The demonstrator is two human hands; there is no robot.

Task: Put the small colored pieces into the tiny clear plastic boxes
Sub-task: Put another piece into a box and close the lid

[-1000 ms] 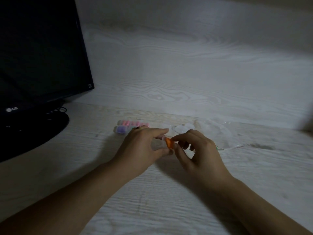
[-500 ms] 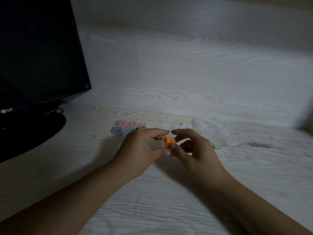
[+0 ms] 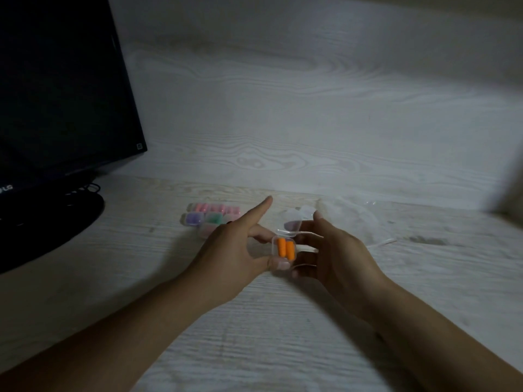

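Note:
A tiny clear plastic box (image 3: 284,264) with its lid (image 3: 291,225) swung up holds two orange pieces (image 3: 285,248) side by side. My left hand (image 3: 232,250) pinches the box between thumb and middle finger, its index finger pointing straight out. My right hand (image 3: 336,256) cups the box from the right, fingertips under it and its index finger against the raised lid. Behind my left hand, several shut boxes hold pink pieces (image 3: 215,207), a purple piece (image 3: 194,218) and a green piece (image 3: 214,218).
A black monitor (image 3: 56,89) on its round base (image 3: 51,222) fills the left side. A crumpled clear plastic bag (image 3: 353,219) lies behind my right hand. The pale wooden desk (image 3: 254,335) meets a wall of the same grain at the back.
My right hand let go of the orange piece, which now lies in the box beside another. My left index finger straightened out, and both hands moved nearer to me.

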